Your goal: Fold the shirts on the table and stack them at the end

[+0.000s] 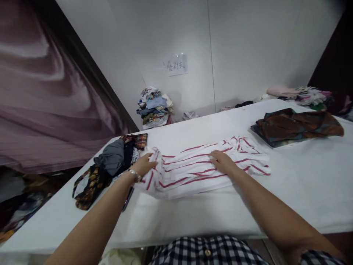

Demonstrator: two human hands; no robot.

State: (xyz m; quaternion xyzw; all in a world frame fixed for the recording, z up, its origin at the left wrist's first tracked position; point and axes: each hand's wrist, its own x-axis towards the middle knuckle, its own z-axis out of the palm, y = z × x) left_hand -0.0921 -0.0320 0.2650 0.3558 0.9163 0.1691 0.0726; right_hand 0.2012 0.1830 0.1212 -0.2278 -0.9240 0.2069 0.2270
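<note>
A white shirt with red stripes (187, 170) lies in a long, partly folded strip on the white-covered table (298, 187). At its left end, my left hand (145, 164) is closed on the bunched cloth, which stands slightly raised there. My right hand (221, 161) rests on the middle of the shirt with its fingers stretched out. The shirt's right end is wrinkled. A dark, thin object (127, 200) lies beside my left wrist, mostly hidden by my forearm.
A heap of mixed clothes (110, 158) lies left of the shirt. Folded brown garments (300, 125) are stacked at the right. Beyond the table are a clothes pile (154, 106) and more clothes (303, 95). A pinkish curtain (55, 92) hangs at left.
</note>
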